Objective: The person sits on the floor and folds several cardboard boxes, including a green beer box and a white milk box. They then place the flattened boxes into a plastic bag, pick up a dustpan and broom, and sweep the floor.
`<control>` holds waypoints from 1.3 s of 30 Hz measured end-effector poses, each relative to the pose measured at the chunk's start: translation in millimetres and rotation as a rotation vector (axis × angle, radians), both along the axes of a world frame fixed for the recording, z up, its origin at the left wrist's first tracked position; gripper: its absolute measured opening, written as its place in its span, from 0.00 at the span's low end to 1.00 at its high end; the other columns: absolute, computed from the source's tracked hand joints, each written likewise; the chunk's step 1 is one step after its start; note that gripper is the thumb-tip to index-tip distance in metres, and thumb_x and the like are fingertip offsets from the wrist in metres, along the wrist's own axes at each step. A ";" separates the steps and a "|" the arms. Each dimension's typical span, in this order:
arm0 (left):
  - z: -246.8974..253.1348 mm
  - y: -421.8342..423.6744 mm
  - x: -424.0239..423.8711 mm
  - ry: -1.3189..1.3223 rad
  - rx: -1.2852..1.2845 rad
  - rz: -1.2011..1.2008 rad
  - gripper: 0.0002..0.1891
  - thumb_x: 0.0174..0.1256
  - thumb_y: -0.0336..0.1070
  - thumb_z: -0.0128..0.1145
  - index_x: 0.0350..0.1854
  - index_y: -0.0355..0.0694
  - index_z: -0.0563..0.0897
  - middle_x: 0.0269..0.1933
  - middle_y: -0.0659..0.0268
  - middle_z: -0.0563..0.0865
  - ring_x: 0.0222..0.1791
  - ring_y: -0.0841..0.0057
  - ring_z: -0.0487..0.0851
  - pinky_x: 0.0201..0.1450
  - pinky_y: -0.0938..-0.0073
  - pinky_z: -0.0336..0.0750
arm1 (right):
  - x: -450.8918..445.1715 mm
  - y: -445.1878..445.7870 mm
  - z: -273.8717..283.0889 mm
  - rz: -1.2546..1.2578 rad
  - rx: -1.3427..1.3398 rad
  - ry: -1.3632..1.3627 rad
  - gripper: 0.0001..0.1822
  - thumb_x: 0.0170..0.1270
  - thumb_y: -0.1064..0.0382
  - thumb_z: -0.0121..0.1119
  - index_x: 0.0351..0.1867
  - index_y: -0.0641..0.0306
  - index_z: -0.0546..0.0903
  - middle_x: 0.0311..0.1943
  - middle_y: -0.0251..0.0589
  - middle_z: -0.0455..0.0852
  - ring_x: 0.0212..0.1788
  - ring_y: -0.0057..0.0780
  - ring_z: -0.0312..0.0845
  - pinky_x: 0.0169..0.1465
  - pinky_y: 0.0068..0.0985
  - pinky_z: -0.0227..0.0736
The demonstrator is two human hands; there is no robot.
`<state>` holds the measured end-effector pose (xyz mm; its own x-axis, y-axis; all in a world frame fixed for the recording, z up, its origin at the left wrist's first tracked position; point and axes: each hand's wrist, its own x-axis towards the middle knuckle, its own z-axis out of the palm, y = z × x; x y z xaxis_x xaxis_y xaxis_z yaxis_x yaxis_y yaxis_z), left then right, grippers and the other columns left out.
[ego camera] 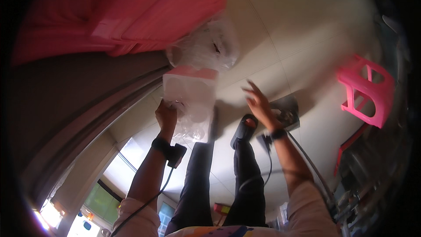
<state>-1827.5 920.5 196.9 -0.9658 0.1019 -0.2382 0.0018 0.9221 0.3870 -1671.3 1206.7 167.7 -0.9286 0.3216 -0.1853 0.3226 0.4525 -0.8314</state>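
My left hand (165, 116) grips the left side of a pale package (192, 89) in clear plastic wrap. Round shapes show through the wrap, and the package's far face looks pink; what is inside I cannot tell. It hangs above the floor, in front of my left leg. To its right, my right hand (259, 105) is raised with the fingers apart and holds nothing. Each wrist wears a black strap, and a dark device (177, 155) with a cable sits at the left one.
Beyond the package a translucent plastic bag (210, 46) lies on the tiled floor, beside pink cloth (131, 16). A dark, flat-sided object (286, 112) stands by my slipper (244, 128). At the right is a pink plastic stool (368, 92). A loose cable (309, 158) runs beside my right arm.
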 end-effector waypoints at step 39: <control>-73.3 191.7 -66.0 0.057 -0.107 -1.163 0.09 0.42 0.27 0.58 0.28 0.39 0.85 0.71 0.58 0.47 0.65 0.51 0.58 0.56 0.59 0.67 | 80.2 -35.2 -64.2 -0.456 -0.921 -0.115 0.06 0.53 0.76 0.52 0.32 0.64 0.75 0.26 0.42 0.78 0.29 0.28 0.77 0.34 0.23 0.70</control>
<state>-1893.4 1112.2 123.6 -0.3131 0.9138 -0.2587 0.8812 0.3811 0.2797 -1591.1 1171.6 103.5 -0.7154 0.3269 -0.6176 0.4032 -0.5287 -0.7469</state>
